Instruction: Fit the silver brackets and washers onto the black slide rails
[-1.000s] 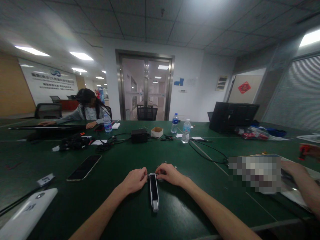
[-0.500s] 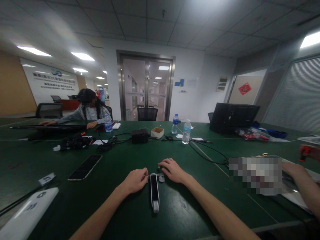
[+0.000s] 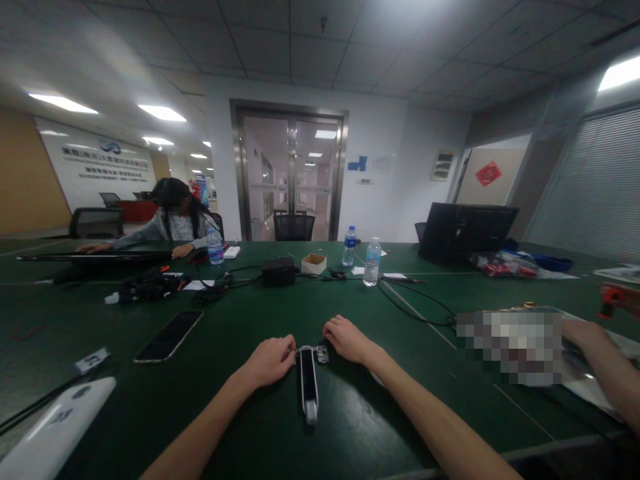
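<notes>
In front of me on the green table lies a slim white device with a long dark face (image 3: 309, 377), its narrow end towards me. A silver metal fitting with small plates (image 3: 323, 355) sits across its far end. My left hand (image 3: 271, 360) is closed at the fitting's left side, thumb and finger pinching its end. To the right of the device is my right hand (image 3: 349, 340), fingers bent and drawn together just beyond the fitting's right plate. Whatever its fingertips may hold is too small to make out.
A phone (image 3: 169, 337) and a white case (image 3: 60, 427) lie to the left. Farther back are a black box (image 3: 279, 272), a small open carton (image 3: 314, 264), cables and water bottles (image 3: 371, 263). Another person's hand (image 3: 587, 337) is at the right; a person (image 3: 173, 220) sits across the table.
My right hand has shifted slightly right, away from the fitting, and its fingers have closed together. My left hand and the device stay in place.
</notes>
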The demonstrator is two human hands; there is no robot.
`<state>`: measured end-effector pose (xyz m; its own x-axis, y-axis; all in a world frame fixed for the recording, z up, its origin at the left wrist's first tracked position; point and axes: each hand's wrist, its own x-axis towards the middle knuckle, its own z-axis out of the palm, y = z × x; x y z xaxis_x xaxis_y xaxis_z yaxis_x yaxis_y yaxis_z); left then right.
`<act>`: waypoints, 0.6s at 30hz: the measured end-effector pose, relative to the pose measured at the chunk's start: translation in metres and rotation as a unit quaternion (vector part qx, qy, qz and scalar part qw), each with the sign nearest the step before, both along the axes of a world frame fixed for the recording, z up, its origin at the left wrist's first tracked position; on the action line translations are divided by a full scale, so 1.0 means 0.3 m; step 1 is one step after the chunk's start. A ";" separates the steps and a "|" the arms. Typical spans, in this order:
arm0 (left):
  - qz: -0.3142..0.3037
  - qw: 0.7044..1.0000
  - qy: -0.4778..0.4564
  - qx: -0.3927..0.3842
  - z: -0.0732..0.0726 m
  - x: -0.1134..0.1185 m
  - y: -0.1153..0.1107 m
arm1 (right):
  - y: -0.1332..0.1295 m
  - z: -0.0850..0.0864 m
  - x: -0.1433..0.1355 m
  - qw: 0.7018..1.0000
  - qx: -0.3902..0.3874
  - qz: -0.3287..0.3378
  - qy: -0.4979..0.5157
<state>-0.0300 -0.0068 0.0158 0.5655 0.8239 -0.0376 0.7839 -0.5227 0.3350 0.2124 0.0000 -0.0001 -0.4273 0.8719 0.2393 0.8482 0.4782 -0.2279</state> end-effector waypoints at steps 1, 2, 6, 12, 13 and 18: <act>0.000 1.000 -0.002 -0.002 0.002 0.000 -0.001 | -0.003 0.005 0.001 1.000 -0.004 -0.003 0.016; -0.001 1.000 -0.002 -0.003 0.004 0.000 -0.002 | -0.007 0.010 0.002 0.999 -0.012 -0.006 0.031; -0.002 1.000 0.003 0.002 0.013 0.001 -0.007 | -0.022 0.031 0.005 0.997 -0.041 0.012 0.064; -0.002 1.000 0.001 0.003 0.016 0.001 -0.011 | -0.035 0.047 -0.010 0.995 -0.051 0.063 0.059; -0.002 1.000 0.001 0.003 0.017 0.001 -0.012 | -0.038 0.048 -0.014 0.995 -0.055 0.066 0.058; 0.000 1.000 0.013 0.006 0.024 0.004 -0.015 | -0.057 0.052 -0.035 0.992 -0.078 0.073 0.061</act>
<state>-0.0288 -0.0114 0.0229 0.5652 0.8238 -0.0422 0.7918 -0.5275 0.3079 0.2020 -0.0172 0.0155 -0.5278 0.8332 0.1647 0.7341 0.5451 -0.4049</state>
